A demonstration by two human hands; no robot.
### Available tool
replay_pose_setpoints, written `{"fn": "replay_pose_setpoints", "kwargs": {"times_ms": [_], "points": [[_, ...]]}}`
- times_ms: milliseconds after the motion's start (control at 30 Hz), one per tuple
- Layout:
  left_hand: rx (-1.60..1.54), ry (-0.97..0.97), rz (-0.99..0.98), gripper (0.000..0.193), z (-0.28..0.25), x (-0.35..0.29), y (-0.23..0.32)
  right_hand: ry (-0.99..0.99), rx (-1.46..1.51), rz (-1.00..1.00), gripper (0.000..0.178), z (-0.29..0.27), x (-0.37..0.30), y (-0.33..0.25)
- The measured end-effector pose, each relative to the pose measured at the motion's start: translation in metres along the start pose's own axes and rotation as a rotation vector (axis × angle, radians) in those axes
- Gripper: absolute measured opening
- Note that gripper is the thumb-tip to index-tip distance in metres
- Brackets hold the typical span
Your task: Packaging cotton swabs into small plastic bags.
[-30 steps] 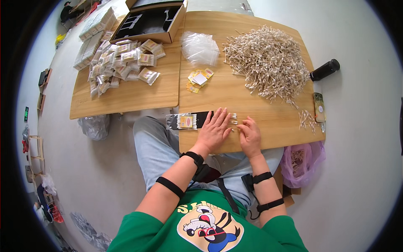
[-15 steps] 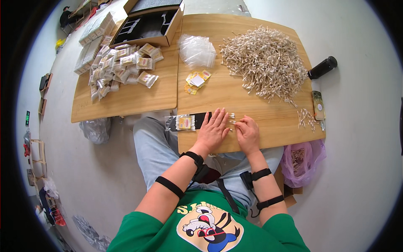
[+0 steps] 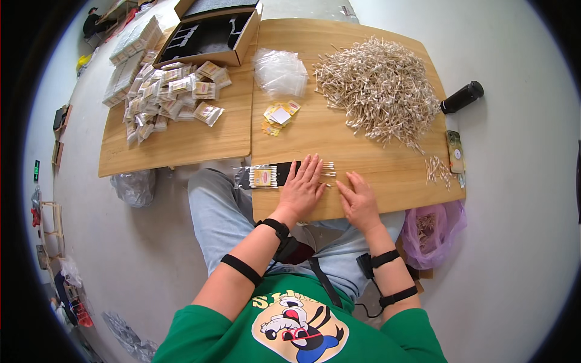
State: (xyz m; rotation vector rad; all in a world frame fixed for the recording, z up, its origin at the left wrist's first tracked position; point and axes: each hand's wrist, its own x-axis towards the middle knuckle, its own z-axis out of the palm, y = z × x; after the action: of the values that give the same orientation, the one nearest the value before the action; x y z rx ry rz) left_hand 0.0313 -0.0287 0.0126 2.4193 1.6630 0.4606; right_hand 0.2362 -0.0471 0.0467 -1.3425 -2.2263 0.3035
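My left hand (image 3: 302, 192) lies flat with its fingers stretched out, pressing on a few cotton swabs (image 3: 328, 170) whose tips stick out past its fingers. Part of a dark flat strip (image 3: 284, 172) runs beneath that hand. On the strip's left end rests a clear bag (image 3: 242, 176) with a row of swabs and a yellow-and-white card (image 3: 262, 176) inside. Just right of the swab tips, my right hand (image 3: 362, 204) is held with fingers extended and thumb apart, nothing seen in it. How many swabs the left palm covers is hidden.
A large heap of swabs (image 3: 378, 91) fills the far right, with a small scatter (image 3: 437, 171) nearer. Clear empty bags (image 3: 280, 72) and cards (image 3: 279, 115) lie mid-table. Filled packets (image 3: 172, 97) and an open box (image 3: 239, 51) stand left. A black bottle (image 3: 462, 98) and phone (image 3: 455, 148) edge the right.
My right hand has drawn back slightly from the swab tips, and its pinched fingers have loosened and spread. The left hand stays pressed on the swabs. The whole view has shifted a little.
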Motion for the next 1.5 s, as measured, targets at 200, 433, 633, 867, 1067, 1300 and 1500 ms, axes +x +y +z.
{"fn": "replay_pose_setpoints", "kwargs": {"times_ms": [200,433,633,867,1067,1300,1500], "points": [[-0.037,0.007,-0.044,0.064,-0.003,0.0,0.0,-0.218,-0.385,0.133,0.055,-0.017,-0.015,0.027],[-0.039,-0.017,-0.052,0.065,-0.006,0.002,0.001,-0.022,-0.649,0.577,0.07,-0.032,-0.018,0.111],[-0.066,0.023,-0.064,0.064,0.0,0.001,-0.002,-0.122,-0.208,0.052,0.072,0.022,0.025,0.025],[-0.075,0.062,-0.149,0.06,0.013,0.004,0.001,-0.186,-0.221,0.052,0.073,0.041,0.031,0.001],[-0.089,0.097,-0.174,0.057,0.013,0.006,0.005,-0.198,-0.29,0.069,0.067,0.053,0.037,-0.001],[-0.127,0.001,-0.162,0.063,0.008,0.008,0.01,-0.319,-0.364,0.104,0.064,0.058,0.043,-0.011],[-0.188,0.001,-0.138,0.064,0.006,0.004,-0.003,-0.323,-0.363,0.138,0.061,0.062,0.044,-0.011]]}}
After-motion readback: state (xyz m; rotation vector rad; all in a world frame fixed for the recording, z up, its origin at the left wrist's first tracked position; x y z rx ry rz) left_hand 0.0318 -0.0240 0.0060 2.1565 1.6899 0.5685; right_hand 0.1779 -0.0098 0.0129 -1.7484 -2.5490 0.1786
